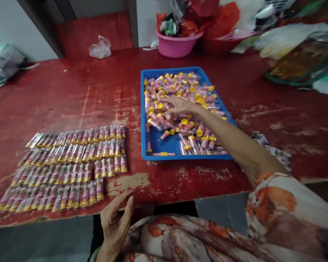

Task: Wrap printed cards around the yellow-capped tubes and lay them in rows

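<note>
Right hand (181, 105) in tube-filled tray (169, 70)

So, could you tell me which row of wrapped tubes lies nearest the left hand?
The bottom row, closest to the left hand; the other three rows lie farther from it.

left of the blue tray (142, 120), a strip of worn red tabletop (132, 153) leaves a hand room to pass beside the rows of packed tubes (71, 163); the pink tub (175, 45) stands in the way behind, and the right forearm (221, 127) crosses the right rim.
</note>
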A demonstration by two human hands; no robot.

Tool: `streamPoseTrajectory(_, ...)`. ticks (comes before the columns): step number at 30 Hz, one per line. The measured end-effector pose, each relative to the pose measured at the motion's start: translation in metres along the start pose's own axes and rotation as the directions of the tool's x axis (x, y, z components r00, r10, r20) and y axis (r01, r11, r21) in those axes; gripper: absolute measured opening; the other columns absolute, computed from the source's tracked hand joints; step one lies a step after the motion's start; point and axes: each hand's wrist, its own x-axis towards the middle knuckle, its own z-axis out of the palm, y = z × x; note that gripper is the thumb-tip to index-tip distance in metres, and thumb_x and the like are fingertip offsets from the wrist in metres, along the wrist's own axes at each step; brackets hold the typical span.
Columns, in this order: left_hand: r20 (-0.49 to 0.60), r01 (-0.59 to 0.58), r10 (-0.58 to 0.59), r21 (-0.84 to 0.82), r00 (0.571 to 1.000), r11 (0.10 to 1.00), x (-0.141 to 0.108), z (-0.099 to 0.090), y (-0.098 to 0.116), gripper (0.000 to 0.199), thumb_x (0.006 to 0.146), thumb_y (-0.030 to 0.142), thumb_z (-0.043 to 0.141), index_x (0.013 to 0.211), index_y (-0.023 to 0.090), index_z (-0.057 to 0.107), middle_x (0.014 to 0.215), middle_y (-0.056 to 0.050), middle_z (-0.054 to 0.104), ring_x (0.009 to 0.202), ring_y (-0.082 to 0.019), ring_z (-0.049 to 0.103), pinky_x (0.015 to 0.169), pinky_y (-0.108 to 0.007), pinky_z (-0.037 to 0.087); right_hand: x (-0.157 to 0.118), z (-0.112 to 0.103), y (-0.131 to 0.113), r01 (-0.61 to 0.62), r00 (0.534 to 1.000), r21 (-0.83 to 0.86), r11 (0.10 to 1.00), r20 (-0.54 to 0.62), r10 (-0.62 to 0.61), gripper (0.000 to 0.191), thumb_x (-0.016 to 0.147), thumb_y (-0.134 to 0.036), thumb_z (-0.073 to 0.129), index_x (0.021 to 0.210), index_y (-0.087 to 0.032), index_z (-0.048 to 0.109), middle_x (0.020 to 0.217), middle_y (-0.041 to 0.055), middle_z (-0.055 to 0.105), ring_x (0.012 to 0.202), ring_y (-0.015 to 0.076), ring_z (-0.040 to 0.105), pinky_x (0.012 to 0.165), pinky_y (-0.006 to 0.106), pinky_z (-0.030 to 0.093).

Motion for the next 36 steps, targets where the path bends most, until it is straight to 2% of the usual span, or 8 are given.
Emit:
streamPoseTrajectory(6,0.041,-0.168,0.169,-0.015,0.985,0.986,-0.003,0.001,0.005,0.017,0.078,0.015,0.069,0.094,0.021,0.073,0.081,-0.002,0.077,0.066,-0.015,0.072,0.059,-0.02,0.057,-0.059,0.003,-0.027,0.154,0.985,0.086,0.984,0.064,-0.16,0.081,0.071,-0.029,0.072,0.144,-0.024,0.037,0.15,0.0096,0.041,0.134,0.0306,0.044,0.109,0.048,0.04)
streamPoseTrajectory(14,0.062,-0.13,0.134,-0.06,0.989,0.99,-0.01,0.008,0.002,0.015,0.08,0.016,0.069,0.093,0.019,0.073,0.08,-0.001,0.077,0.066,-0.015,0.072,0.061,-0.02,0.058,-0.087,0.014,-0.039,0.199,0.979,0.266,0.943,-0.105,-0.177,0.066,0.059,-0.024,0.075,0.122,-0.014,0.056,0.124,0.0121,0.059,0.111,0.0321,0.057,0.098,0.05,0.047)
streamPoseTrajectory(19,0.052,-0.118,0.121,-0.054,0.991,0.992,-0.005,0.009,0.008,0.012,0.078,0.018,0.07,0.09,0.018,0.074,0.08,-0.002,0.077,0.067,-0.016,0.073,0.061,-0.021,0.058,-0.106,0.013,-0.046,0.292,0.957,0.602,0.743,-0.176,-0.232,0.058,0.062,-0.027,0.076,0.117,-0.021,0.059,0.125,0.0065,0.059,0.117,0.0263,0.055,0.1,0.043,0.047)
streamPoseTrajectory(24,0.086,-0.042,0.049,-0.076,0.995,0.996,-0.005,0.011,0.007,0.012,0.08,0.022,0.069,0.089,0.017,0.074,0.078,-0.004,0.077,0.065,-0.017,0.072,0.06,-0.023,0.058,-0.125,0.017,-0.063,0.187,0.979,0.834,0.52,-0.117,-0.165,0.052,0.063,-0.02,0.066,0.115,-0.018,0.061,0.103,0.0061,0.066,0.099,0.0235,0.061,0.084,0.04,0.055)
streamPoseTrajectory(27,0.091,0.005,0.003,-0.088,0.996,0.996,-0.006,0.012,0.004,0.013,0.08,0.025,0.069,0.089,0.017,0.075,0.079,-0.004,0.077,0.066,-0.018,0.072,0.06,-0.024,0.058,-0.128,0.022,-0.062,0.175,0.982,0.894,0.412,-0.129,-0.136,0.049,0.063,-0.02,0.062,0.112,-0.017,0.061,0.107,0.0077,0.065,0.1,0.0237,0.061,0.081,0.041,0.056)
streamPoseTrajectory(29,0.099,0.026,-0.016,-0.092,0.995,0.995,-0.006,0.013,0.002,0.015,0.079,0.027,0.069,0.089,0.018,0.076,0.08,-0.004,0.077,0.067,-0.018,0.072,0.061,-0.025,0.059,-0.127,0.025,-0.059,0.166,0.985,0.878,0.448,-0.133,-0.106,0.048,0.064,-0.021,0.061,0.112,-0.017,0.06,0.111,0.0081,0.065,0.099,0.0236,0.061,0.082,0.042,0.056)
streamPoseTrajectory(32,0.101,0.069,-0.059,-0.091,0.993,0.993,-0.006,0.014,0.0,0.018,0.079,0.031,0.07,0.088,0.018,0.076,0.083,-0.004,0.077,0.069,-0.019,0.072,0.064,-0.027,0.06,-0.125,0.029,-0.06,0.187,0.981,0.741,0.645,-0.171,-0.088,0.05,0.067,-0.023,0.064,0.117,-0.017,0.058,0.12,0.0084,0.063,0.101,0.0233,0.062,0.089,0.044,0.054)
streamPoseTrajectory(36,0.09,0.089,-0.082,-0.074,0.993,0.993,-0.003,0.018,0.001,0.02,0.075,0.034,0.072,0.087,0.018,0.076,0.082,-0.003,0.077,0.072,-0.018,0.072,0.071,-0.026,0.06,-0.129,0.031,-0.071,0.38,0.906,0.3,0.875,-0.309,-0.288,0.055,0.073,-0.029,0.072,0.124,-0.016,0.055,0.14,0.0083,0.052,0.13,0.0213,0.047,0.111,0.042,0.037)
